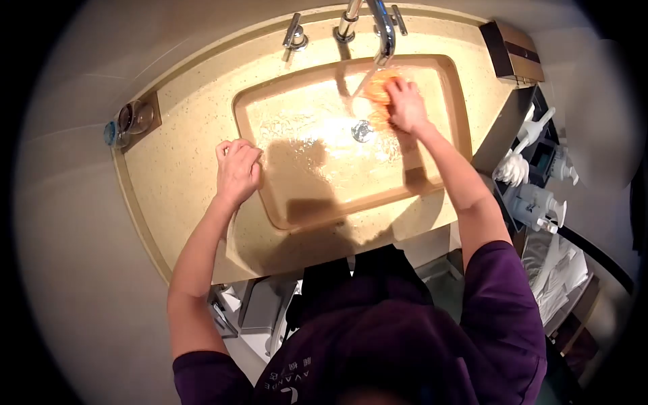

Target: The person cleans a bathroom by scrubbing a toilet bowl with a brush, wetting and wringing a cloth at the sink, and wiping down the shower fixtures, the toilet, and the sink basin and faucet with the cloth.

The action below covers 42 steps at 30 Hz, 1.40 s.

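My right hand (406,106) is closed on an orange cloth (379,88) under the tap (387,44), inside the sink basin (266,192). A stream of water falls beside the cloth, and part of the cloth hangs toward the metal drain (362,131). My left hand (237,170) is over the counter, right beside the basin's left rim. Its fingers are curled in; whatever they may hold is hidden. Rippling water covers much of the basin floor.
Tap handles (295,35) flank the spout. Glasses (135,117) stand at the counter's left end. On the right are a brown box (514,52), pump bottles (535,206) and a white brush (536,128) in a dark caddy. Shelves with linens (557,263) sit lower right.
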Each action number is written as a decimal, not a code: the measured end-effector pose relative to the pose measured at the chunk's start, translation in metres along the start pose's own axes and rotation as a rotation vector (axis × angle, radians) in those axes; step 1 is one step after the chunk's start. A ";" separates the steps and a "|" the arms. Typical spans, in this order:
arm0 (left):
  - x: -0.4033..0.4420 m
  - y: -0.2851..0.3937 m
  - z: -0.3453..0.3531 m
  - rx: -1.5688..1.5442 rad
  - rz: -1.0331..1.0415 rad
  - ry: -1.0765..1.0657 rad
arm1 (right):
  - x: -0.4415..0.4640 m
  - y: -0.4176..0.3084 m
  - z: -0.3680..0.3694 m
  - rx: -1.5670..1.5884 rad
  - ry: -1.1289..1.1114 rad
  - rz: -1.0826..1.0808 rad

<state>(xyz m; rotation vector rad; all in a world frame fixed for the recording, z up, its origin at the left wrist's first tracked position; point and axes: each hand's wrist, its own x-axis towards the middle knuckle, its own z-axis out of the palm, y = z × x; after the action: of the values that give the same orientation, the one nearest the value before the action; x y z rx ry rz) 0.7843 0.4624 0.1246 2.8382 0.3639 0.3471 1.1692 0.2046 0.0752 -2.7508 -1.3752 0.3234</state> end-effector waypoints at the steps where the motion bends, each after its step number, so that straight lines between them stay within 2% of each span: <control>1: 0.000 0.001 -0.001 0.026 0.021 0.010 | -0.005 0.023 0.005 0.053 0.084 -0.002; 2: -0.001 0.002 -0.002 0.051 0.043 0.018 | -0.015 0.043 0.010 0.105 0.166 -0.003; 6: -0.002 0.005 -0.003 0.057 0.037 0.011 | -0.053 0.078 0.017 0.049 0.131 0.098; 7: 0.000 0.008 -0.005 0.058 -0.025 -0.061 | -0.067 0.080 0.017 -0.002 0.034 0.130; 11: 0.000 0.008 -0.005 0.076 -0.039 -0.095 | -0.119 0.063 -0.007 -0.128 -0.420 0.254; 12: -0.003 0.007 -0.003 0.099 0.002 -0.047 | -0.131 0.064 -0.008 -0.131 -0.426 0.252; 14: -0.003 0.006 -0.004 0.121 0.033 -0.001 | -0.145 0.070 -0.009 -0.046 -0.521 0.147; 16: 0.003 0.011 -0.014 -0.010 -0.010 -0.031 | -0.141 0.062 -0.006 -0.078 -0.483 0.116; 18: 0.003 0.009 -0.012 -0.024 -0.022 -0.018 | -0.129 0.045 0.001 -0.092 -0.703 0.019; 21: 0.005 0.007 -0.015 -0.045 -0.033 -0.014 | -0.122 -0.025 0.008 -0.087 -0.702 -0.253; 24: 0.006 0.007 -0.017 -0.064 -0.043 -0.029 | -0.112 -0.112 -0.007 -0.100 -0.783 -0.383; 26: 0.006 0.007 -0.018 -0.076 -0.055 -0.037 | -0.108 -0.151 0.018 -0.095 -0.872 -0.478; 27: 0.007 0.007 -0.018 -0.082 -0.064 -0.050 | -0.110 -0.172 0.016 -0.104 -0.804 -0.525; 28: 0.008 0.007 -0.019 -0.089 -0.070 -0.063 | -0.109 -0.194 0.010 -0.062 -0.820 -0.473; 29: 0.007 0.006 -0.019 -0.084 -0.071 -0.065 | -0.117 -0.197 0.056 0.093 -0.617 -0.513; 32: 0.008 0.004 -0.016 -0.042 -0.041 -0.032 | -0.101 -0.236 0.053 0.249 -0.570 -0.488; 34: 0.008 0.005 -0.016 -0.022 -0.043 -0.058 | -0.087 -0.248 0.063 0.413 -0.169 -0.487; 35: 0.009 0.006 -0.015 -0.027 -0.028 -0.055 | -0.076 -0.252 0.065 0.409 -0.161 -0.475; 37: 0.008 0.004 -0.012 -0.019 -0.033 -0.048 | -0.042 -0.252 0.063 0.362 -0.006 -0.468; 40: 0.008 0.002 -0.010 -0.002 -0.029 -0.088 | -0.003 -0.239 0.054 0.286 0.073 -0.345; 41: 0.008 0.001 -0.010 -0.007 -0.025 -0.107 | 0.008 -0.228 0.047 0.142 0.057 -0.346; 42: 0.008 0.002 -0.011 -0.010 -0.015 -0.105 | 0.021 -0.214 0.050 0.138 0.061 -0.337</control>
<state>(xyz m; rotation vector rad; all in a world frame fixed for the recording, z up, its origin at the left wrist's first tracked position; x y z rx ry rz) 0.7896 0.4652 0.1368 2.8278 0.3609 0.1952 1.0028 0.3475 0.0522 -2.3460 -1.6935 0.2988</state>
